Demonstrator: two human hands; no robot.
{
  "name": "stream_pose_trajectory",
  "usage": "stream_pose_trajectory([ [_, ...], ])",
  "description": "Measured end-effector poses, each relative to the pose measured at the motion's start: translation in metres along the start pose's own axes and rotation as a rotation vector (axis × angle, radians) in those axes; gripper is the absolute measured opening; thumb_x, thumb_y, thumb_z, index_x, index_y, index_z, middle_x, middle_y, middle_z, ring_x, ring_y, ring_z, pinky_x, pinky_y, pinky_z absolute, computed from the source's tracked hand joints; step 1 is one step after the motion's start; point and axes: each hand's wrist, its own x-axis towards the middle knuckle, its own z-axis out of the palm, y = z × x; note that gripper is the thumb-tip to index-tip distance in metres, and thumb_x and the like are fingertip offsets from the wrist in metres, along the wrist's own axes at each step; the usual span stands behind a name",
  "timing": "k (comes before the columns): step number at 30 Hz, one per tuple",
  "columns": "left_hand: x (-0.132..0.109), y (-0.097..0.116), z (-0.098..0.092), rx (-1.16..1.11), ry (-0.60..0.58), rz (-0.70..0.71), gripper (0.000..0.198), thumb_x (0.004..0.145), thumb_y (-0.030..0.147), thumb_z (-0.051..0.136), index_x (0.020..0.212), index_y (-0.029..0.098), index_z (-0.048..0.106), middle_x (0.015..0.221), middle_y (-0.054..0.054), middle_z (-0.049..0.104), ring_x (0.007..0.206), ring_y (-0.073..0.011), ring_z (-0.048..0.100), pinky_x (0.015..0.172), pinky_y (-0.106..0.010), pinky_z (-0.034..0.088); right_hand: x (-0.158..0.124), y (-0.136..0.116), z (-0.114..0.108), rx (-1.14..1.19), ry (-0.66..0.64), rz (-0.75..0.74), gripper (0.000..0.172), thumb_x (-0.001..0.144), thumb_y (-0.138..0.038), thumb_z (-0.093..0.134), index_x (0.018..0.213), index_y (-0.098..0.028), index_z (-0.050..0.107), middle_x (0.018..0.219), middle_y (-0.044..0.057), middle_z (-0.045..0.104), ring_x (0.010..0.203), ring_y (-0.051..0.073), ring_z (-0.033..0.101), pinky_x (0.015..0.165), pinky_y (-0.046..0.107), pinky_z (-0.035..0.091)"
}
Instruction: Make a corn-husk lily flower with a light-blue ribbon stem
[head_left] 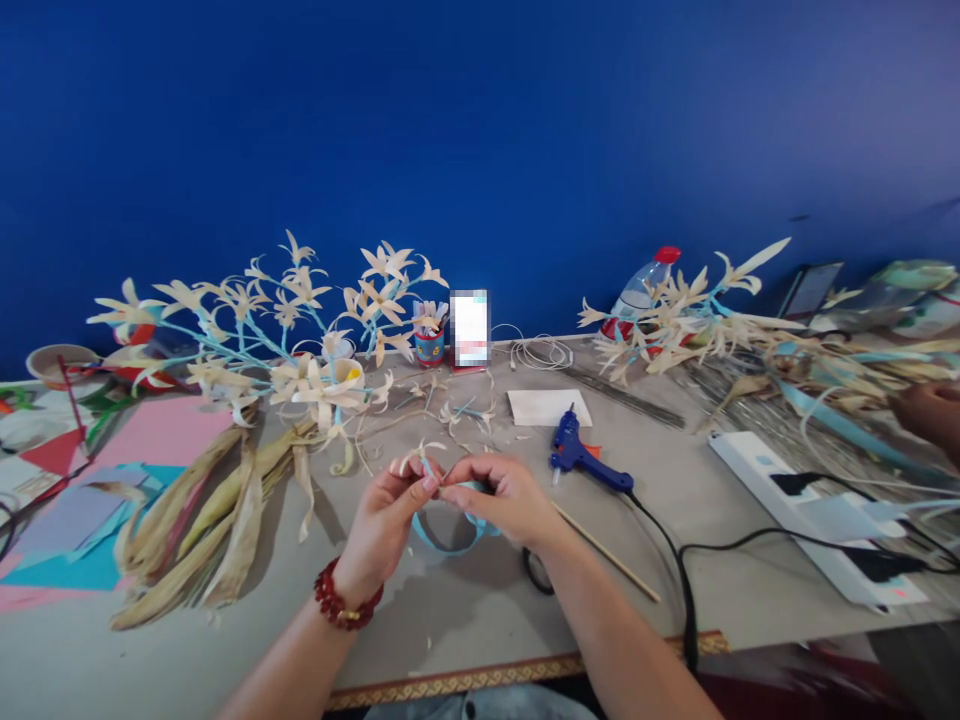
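1. Pale flower (424, 449), just above the left hand (384, 522): likely light and fragile, best held by its blue stem (428, 467).
2. Blue strip (450, 551), looping below and between left hand and right hand (517, 500): probably soft, best pinched flat.
3. Left hand: nearly closed, pinching just beneath the flower.
4. Right hand: fingers curled, thumb and forefinger together, apparently gripping the strip.
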Motion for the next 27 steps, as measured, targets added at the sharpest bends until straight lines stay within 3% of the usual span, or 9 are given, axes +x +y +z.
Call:
stream_pose_trajectory([
  [6,-0.002,0.003,-0.001,-0.051,-0.116,-0.04,0.013,0.079,0.027,0.071,0.074,0.016,0.065,0.077,-0.001,0.051,0.072,-0.0138,0.045,0.068,-0.026,0.037,0.001,0.002,-0.001,0.264,-0.092,0.155,0.034,0.071,-0.046,0.077,0.077,-0.014,0.068,0.06,-0.004,0.052,0.053,0.007,0.037,0.048,0.02,0.025],
  [12,-0.002,0.004,-0.001,-0.07,-0.13,-0.071,0.015,0.08,0.029,0.069,0.073,0.016,0.065,0.077,-0.002,0.048,0.071,-0.0149,0.044,0.067,-0.028,0.037,0.002,0.003,0.003,0.421,-0.113,0.223,0.032,0.065,-0.042,0.082,0.074,-0.015,0.069,0.051,-0.007,0.048,0.043,0.004,0.031,0.041,0.018,0.02],
  [21,0.0,0.002,-0.004,-0.083,-0.128,-0.072,0.016,0.078,0.031,0.071,0.075,0.017,0.066,0.079,-0.003,0.051,0.072,-0.0153,0.045,0.067,-0.027,0.037,0.003,0.001,0.008,0.487,-0.069,0.291,0.035,0.058,-0.042,0.086,0.072,-0.015,0.069,0.048,-0.007,0.052,0.037,0.003,0.032,0.036,0.018,0.02],
  [27,-0.001,0.004,-0.002,-0.097,-0.129,-0.065,0.015,0.079,0.03,0.071,0.074,0.016,0.068,0.077,-0.002,0.052,0.071,-0.0146,0.046,0.066,-0.026,0.038,0.003,0.007,0.009,0.448,-0.066,0.22,0.032,0.063,-0.042,0.083,0.072,-0.016,0.067,0.051,-0.007,0.049,0.04,0.003,0.031,0.039,0.019,0.021],
])
